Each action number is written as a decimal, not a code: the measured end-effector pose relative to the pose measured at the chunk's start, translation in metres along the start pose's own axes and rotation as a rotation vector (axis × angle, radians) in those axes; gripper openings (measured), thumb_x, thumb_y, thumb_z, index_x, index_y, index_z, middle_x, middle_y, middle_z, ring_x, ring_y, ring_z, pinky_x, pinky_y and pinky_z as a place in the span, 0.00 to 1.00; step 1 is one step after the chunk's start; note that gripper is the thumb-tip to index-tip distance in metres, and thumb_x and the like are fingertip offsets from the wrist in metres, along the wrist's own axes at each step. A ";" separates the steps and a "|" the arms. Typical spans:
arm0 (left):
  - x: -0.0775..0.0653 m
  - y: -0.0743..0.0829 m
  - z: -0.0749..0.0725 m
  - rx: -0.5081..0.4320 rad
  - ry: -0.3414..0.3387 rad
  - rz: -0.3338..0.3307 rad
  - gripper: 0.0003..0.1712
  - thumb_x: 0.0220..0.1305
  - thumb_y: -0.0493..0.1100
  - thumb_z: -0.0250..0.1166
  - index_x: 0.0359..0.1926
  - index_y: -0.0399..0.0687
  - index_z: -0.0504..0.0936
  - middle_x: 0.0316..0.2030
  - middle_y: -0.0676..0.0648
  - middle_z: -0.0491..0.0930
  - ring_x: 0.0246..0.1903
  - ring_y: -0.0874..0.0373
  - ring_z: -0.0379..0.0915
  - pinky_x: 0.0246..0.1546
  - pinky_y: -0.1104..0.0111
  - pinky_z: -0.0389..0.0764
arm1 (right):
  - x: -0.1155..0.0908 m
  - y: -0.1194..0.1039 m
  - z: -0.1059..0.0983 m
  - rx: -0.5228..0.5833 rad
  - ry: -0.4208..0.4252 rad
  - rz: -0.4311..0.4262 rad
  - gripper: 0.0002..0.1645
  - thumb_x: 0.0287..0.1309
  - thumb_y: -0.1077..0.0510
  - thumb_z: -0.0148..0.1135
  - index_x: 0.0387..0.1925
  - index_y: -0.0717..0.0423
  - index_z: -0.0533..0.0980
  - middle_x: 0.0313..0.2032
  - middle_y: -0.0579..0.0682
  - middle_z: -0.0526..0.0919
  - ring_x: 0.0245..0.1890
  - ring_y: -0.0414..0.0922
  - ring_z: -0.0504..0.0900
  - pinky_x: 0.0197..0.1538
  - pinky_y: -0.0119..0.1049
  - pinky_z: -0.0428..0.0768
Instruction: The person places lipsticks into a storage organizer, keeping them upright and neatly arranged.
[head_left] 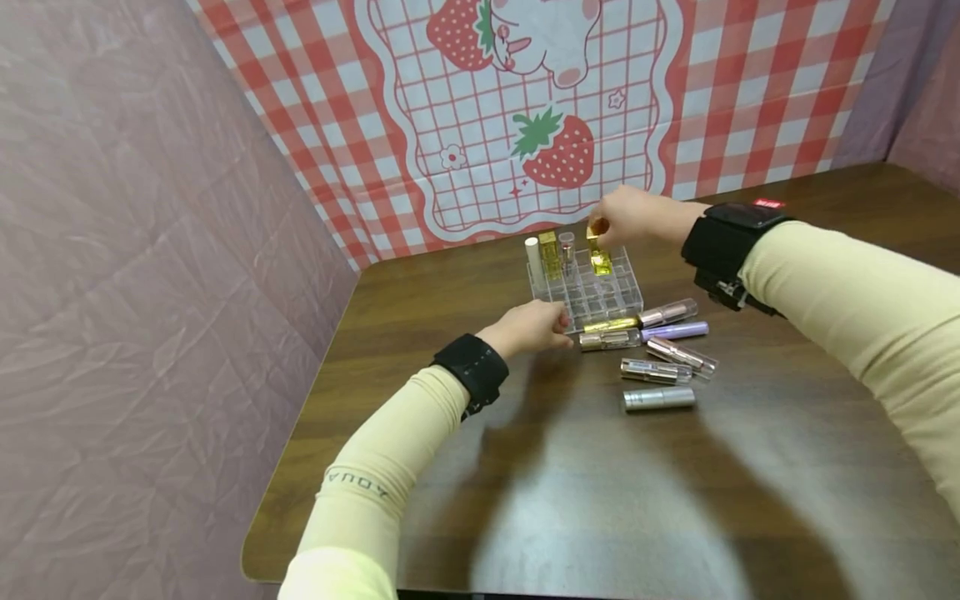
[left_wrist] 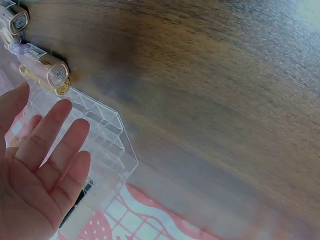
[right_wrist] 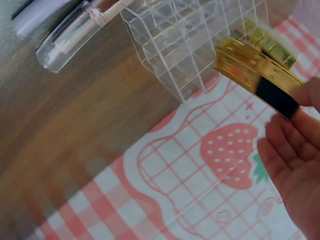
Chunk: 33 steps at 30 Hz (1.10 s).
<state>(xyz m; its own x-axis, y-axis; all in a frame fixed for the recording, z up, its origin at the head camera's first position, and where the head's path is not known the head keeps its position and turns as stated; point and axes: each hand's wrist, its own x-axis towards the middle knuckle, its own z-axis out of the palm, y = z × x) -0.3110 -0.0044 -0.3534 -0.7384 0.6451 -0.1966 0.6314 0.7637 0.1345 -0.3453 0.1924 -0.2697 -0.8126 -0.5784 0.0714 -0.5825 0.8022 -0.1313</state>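
Between thumb and fingers, my right hand (head_left: 624,215) pinches the upper end of a square gold lipstick tube (right_wrist: 255,70). The tube is over the back right cells of a clear divided organizer (head_left: 588,293); whether its lower end is inside a cell I cannot tell. My left hand (left_wrist: 37,175) is at the organizer's near left corner, fingers relaxed and holding nothing; contact with the rim is unclear. Along the organizer's back row stand a white tube (head_left: 534,258), another gold square tube (head_left: 550,252) and a clear-capped lipstick (head_left: 567,252).
Several cosmetic tubes lie in front of the organizer, among them a purple tube (head_left: 678,331), a silver tube (head_left: 659,399) and a thin gold tube (head_left: 611,325). A strawberry-print checked cloth (head_left: 480,167) hangs behind the wooden table (head_left: 420,333).
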 end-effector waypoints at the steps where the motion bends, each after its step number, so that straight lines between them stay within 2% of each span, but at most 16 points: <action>1: 0.000 -0.001 0.000 -0.001 0.002 -0.001 0.17 0.59 0.51 0.61 0.45 0.46 0.73 0.43 0.50 0.79 0.42 0.60 0.75 0.41 0.69 0.73 | 0.002 0.003 0.001 -0.003 0.024 0.016 0.12 0.52 0.64 0.54 0.36 0.70 0.77 0.33 0.63 0.80 0.34 0.55 0.78 0.41 0.47 0.76; 3: 0.000 -0.002 0.000 0.000 0.005 -0.005 0.17 0.60 0.50 0.61 0.45 0.47 0.73 0.43 0.50 0.80 0.42 0.60 0.75 0.40 0.69 0.74 | 0.005 0.007 0.003 -0.003 0.067 0.041 0.13 0.54 0.65 0.53 0.38 0.72 0.76 0.34 0.65 0.78 0.34 0.56 0.77 0.41 0.48 0.75; 7: 0.001 -0.006 0.003 0.000 0.005 -0.010 0.16 0.60 0.49 0.61 0.46 0.47 0.74 0.42 0.50 0.80 0.42 0.60 0.76 0.40 0.68 0.74 | 0.013 0.014 0.012 -0.011 0.124 0.020 0.13 0.55 0.67 0.50 0.39 0.73 0.75 0.32 0.65 0.76 0.32 0.55 0.74 0.38 0.46 0.72; 15: 0.005 -0.013 0.007 0.028 0.000 -0.012 0.17 0.60 0.50 0.61 0.47 0.48 0.75 0.42 0.51 0.80 0.41 0.60 0.75 0.40 0.68 0.74 | 0.023 0.018 0.020 0.030 0.084 0.028 0.18 0.59 0.66 0.47 0.49 0.74 0.71 0.40 0.68 0.73 0.40 0.58 0.73 0.42 0.47 0.71; 25: 0.006 -0.014 0.006 0.052 -0.024 -0.034 0.16 0.59 0.51 0.61 0.45 0.48 0.75 0.38 0.51 0.79 0.37 0.60 0.74 0.36 0.68 0.74 | 0.028 0.021 0.027 -0.003 0.108 -0.038 0.12 0.57 0.68 0.51 0.41 0.74 0.74 0.37 0.67 0.76 0.37 0.58 0.75 0.41 0.48 0.73; 33: 0.008 -0.017 0.006 0.100 -0.042 -0.023 0.12 0.60 0.53 0.60 0.37 0.50 0.77 0.31 0.54 0.75 0.31 0.62 0.69 0.30 0.70 0.69 | 0.036 0.019 0.026 -0.025 0.084 -0.006 0.08 0.56 0.69 0.51 0.34 0.72 0.75 0.32 0.65 0.77 0.35 0.58 0.76 0.41 0.49 0.74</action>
<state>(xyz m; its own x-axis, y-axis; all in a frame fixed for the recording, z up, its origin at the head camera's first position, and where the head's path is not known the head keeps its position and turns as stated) -0.3259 -0.0125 -0.3625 -0.7440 0.6238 -0.2395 0.6360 0.7710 0.0324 -0.3849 0.1831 -0.2952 -0.8072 -0.5694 0.1554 -0.5867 0.8029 -0.1057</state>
